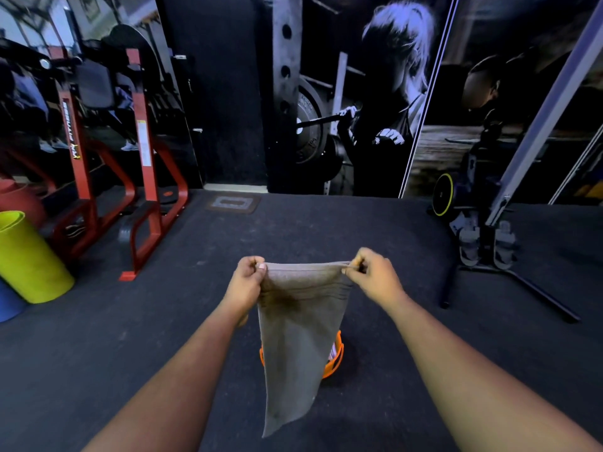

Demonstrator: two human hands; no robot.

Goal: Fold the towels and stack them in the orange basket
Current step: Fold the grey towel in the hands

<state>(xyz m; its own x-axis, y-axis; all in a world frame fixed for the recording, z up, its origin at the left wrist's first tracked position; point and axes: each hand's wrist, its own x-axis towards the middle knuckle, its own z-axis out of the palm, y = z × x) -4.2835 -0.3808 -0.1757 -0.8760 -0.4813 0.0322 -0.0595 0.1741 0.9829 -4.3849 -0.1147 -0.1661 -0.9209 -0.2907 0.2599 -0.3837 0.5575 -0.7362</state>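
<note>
A grey towel (295, 337) hangs straight down in front of me, held up by its top edge. My left hand (248, 282) pinches the top left corner and my right hand (375, 275) pinches the top right corner. Behind the hanging towel, on the dark floor, stands the orange basket (337, 357); only its right rim and a sliver of its left side show. Something pale lies inside it, mostly hidden by the towel.
A red steel gym frame (143, 177) stands at the left, with a rolled yellow-green mat (29, 259) and a blue roll (9, 305) beside it. A black machine base with long legs (489, 252) sits at the right. A mural wall closes the back.
</note>
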